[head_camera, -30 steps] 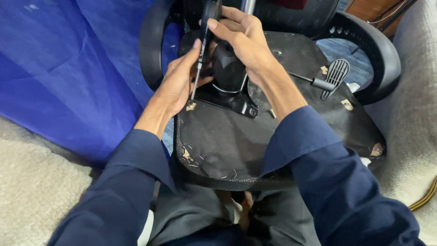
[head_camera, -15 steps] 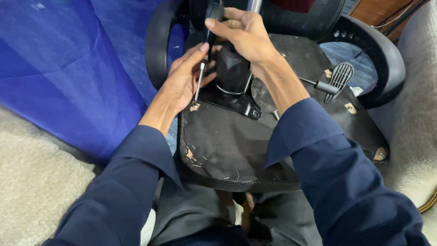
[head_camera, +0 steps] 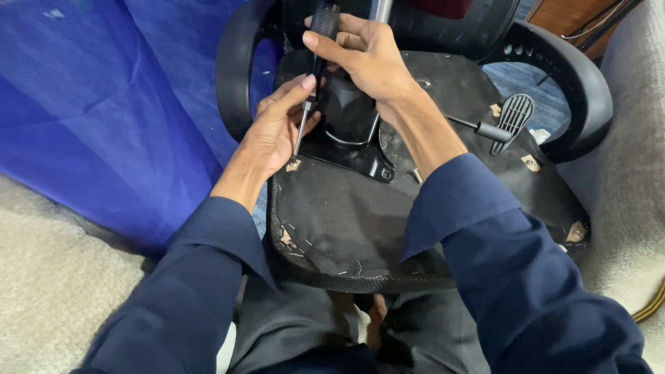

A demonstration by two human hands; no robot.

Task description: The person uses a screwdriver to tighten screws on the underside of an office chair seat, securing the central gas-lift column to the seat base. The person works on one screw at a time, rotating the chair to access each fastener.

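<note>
An office chair seat (head_camera: 360, 221) lies upside down across my lap, its black fabric underside facing up. A black metal mounting plate (head_camera: 360, 156) with a dark central hub (head_camera: 346, 104) sits on it. My right hand (head_camera: 367, 52) grips the black handle of a screwdriver (head_camera: 312, 76), whose shaft points down to the plate's front-left corner. My left hand (head_camera: 277, 128) rests at that corner, fingers steadying the shaft near its tip. Both arms wear dark blue sleeves.
Black armrests (head_camera: 575, 83) curve on both sides of the seat. A black adjustment lever with a ribbed paddle (head_camera: 509, 118) sticks out to the right. A loose bolt (head_camera: 415, 175) lies by the plate. Blue cloth (head_camera: 104, 104) covers the left; beige carpet (head_camera: 48, 291) lies below.
The view shifted slightly; both hands stay at the plate's front-left corner with the screwdriver, my right hand having turned a little on the handle.
</note>
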